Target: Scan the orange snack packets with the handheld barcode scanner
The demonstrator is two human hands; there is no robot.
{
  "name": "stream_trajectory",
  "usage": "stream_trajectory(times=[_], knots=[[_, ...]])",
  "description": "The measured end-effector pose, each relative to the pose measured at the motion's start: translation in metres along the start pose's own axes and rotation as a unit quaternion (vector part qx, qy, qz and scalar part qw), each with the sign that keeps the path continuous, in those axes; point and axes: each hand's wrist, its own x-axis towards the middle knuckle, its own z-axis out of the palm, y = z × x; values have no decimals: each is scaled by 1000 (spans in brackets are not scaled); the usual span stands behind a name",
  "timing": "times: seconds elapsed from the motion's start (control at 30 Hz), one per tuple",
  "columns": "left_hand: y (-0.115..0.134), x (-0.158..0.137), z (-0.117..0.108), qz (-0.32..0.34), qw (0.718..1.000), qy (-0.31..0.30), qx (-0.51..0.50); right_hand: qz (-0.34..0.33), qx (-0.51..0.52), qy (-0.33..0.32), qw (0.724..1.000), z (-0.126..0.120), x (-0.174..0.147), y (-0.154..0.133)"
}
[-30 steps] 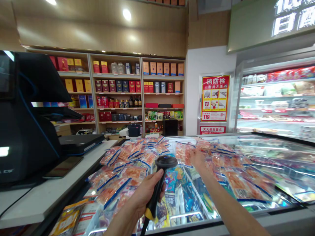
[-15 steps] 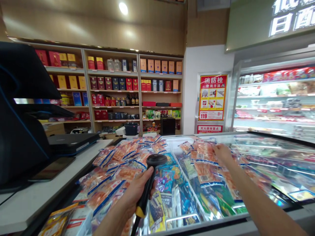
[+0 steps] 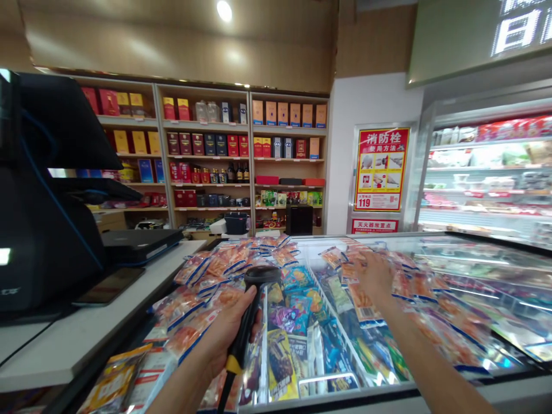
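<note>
My left hand grips the black and yellow handle of a barcode scanner, its round head raised over the glass lid of a chest freezer. My right hand lies flat, fingers spread, on a spread of orange snack packets on the lid's right half. A second heap of orange snack packets lies on the left half, beside the scanner. Colourful frozen goods show through the glass between the two heaps.
A black till terminal and a phone stand on the white counter at left. Shelves of boxed goods fill the back wall. An open chiller stands at right, beside a red fire poster.
My right hand has shifted packets to the right across the lid and now lies flat on them. The scanner has sunk lower and a little to the left.
</note>
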Motion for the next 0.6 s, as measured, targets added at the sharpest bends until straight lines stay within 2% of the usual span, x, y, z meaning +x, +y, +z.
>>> stream_trajectory(times=[0.1, 0.2, 0.27, 0.37, 0.43, 0.47, 0.53, 0.6], knots=[[7, -9, -12, 5, 999, 36, -4, -38, 43, -10, 998, 11, -18, -39], [13, -16, -26, 8, 999, 50, -13, -76, 60, -10, 995, 12, -31, -50], [15, -17, -34, -5, 999, 41, -11, -58, 39, 32, 997, 6, -34, -33], [15, -15, -37, -27, 999, 26, -8, 4, -4, 81, 997, -5, -35, 8], [13, -13, -35, -14, 1000, 22, -14, -2, 2, 74, 997, -8, -37, 22], [13, -12, -33, -4, 1000, 22, -18, -24, 21, 59, 998, -7, -40, 20], [12, -13, -33, 3, 1000, 22, -20, -78, 84, 11, 993, 1, -50, -4], [12, -15, -38, -5, 1000, 27, -11, -110, 161, -55, 979, 14, -63, -46]])
